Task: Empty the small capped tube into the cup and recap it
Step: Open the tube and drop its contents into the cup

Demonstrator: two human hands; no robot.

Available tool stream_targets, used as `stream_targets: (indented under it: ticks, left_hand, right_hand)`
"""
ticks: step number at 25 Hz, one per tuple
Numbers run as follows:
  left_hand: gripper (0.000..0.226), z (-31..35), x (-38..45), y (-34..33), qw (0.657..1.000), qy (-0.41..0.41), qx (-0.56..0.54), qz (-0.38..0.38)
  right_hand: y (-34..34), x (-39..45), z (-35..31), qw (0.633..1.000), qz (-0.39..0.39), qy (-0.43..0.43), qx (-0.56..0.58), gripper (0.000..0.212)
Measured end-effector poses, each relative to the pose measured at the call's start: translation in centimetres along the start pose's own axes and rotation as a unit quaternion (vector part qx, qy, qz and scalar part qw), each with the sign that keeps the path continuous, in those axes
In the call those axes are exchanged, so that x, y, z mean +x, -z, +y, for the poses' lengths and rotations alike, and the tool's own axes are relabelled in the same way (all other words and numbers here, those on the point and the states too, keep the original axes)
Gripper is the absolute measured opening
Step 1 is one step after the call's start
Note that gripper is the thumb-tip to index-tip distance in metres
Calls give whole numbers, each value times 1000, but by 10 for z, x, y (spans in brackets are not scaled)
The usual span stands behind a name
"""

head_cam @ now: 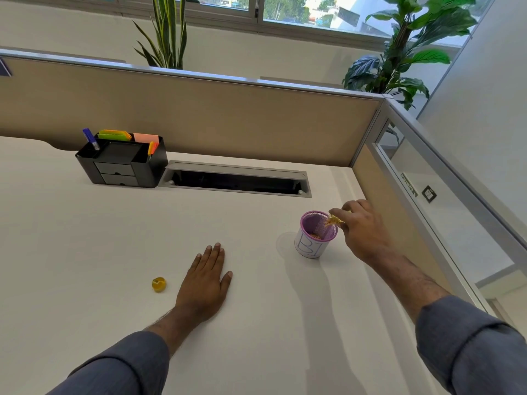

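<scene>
A purple mesh cup [316, 235] with a white paper label stands on the white desk at the right. My right hand [360, 228] holds a small yellowish tube [334, 219] tilted over the cup's right rim, mouth pointing into the cup. Small pieces lie at the cup's bottom. The tube's yellow cap [158, 284] lies on the desk at the left. My left hand [206, 277] rests flat on the desk just right of the cap, fingers together and holding nothing.
A black desk organiser [122, 161] with pens and sticky notes stands at the back left. Beside it is an open cable slot [236, 181] in the desk. Beige partition panels [199, 115] close the back and right sides.
</scene>
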State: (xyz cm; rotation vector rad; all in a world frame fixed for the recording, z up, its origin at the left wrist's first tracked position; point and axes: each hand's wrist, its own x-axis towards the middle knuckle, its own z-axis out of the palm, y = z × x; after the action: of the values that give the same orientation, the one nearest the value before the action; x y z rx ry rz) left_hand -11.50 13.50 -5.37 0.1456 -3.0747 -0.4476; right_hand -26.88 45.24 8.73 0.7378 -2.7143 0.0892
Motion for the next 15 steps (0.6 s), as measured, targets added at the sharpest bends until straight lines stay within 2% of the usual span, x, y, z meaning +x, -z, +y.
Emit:
stream_targets:
  ticks: [7, 15]
  left_hand:
    - [73, -1, 1, -1, 1000, -1, 5, 0]
    - [72, -1, 1, -2, 1000, 0, -1, 4]
  right_hand:
    - [0, 0, -1, 1000, 3, -11, 11, 34]
    - [-2, 4, -4, 998, 13, 17, -64, 42]
